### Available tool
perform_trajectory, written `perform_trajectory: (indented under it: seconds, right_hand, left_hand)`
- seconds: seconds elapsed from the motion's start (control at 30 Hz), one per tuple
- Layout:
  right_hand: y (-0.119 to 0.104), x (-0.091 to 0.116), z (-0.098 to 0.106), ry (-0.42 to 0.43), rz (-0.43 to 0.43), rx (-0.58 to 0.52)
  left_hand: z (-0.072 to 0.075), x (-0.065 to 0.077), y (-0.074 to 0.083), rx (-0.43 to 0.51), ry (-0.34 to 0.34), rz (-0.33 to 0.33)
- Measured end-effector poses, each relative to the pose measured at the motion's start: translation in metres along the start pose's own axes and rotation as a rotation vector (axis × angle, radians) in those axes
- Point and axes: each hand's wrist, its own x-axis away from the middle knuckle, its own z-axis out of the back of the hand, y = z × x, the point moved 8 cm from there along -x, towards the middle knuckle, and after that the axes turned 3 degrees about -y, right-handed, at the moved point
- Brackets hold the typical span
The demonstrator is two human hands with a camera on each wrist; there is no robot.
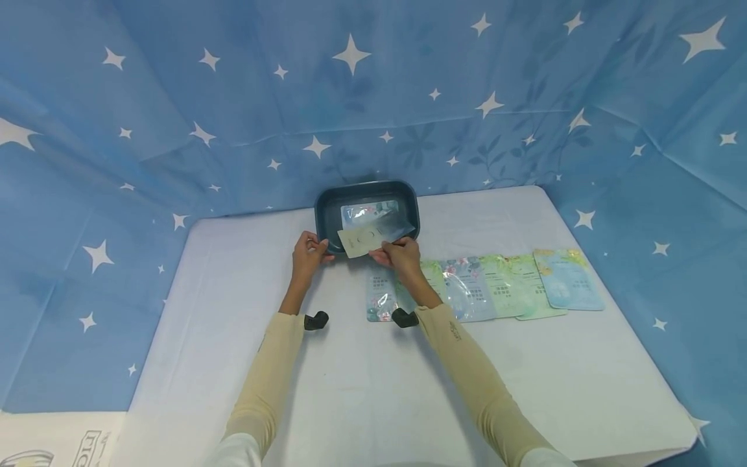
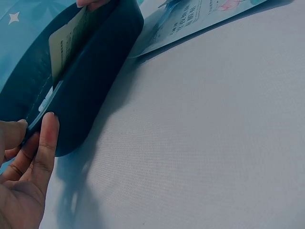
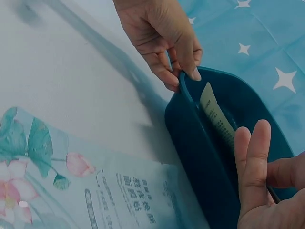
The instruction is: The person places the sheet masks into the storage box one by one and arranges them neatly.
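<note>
A dark teal plastic basin stands near the table's far edge. My left hand pinches its rim at the near left corner, thumb inside and fingers outside, as the left wrist view shows. Between thumb and fingers, my right hand holds a face mask packet by its near edge. This packet, with its pale yellowish printed side showing, is tilted over the basin's front rim and partly inside. Beneath it, another face mask packet with a floral print lies in the basin, partly covered.
Several face mask packets lie overlapping in a row to the right, partly under my right forearm. A blue one with yellow flowers ends the row. The white-covered table meets a blue star-patterned curtain behind the basin.
</note>
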Motion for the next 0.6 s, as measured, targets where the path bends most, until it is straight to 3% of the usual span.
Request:
perform_trajectory:
  seconds: [0.3,0.6]
  right_hand:
    - [0.000,-0.003,-0.007,0.004,-0.014,-0.077]
    - [0.001,-0.006,-0.020,-0.059,-0.090,-0.200]
  left_hand:
    - [-0.002,-0.001,-0.002,0.022,-0.038,0.082]
    - [-0.003,0.011,0.025,-0.007,-0.061,0.072]
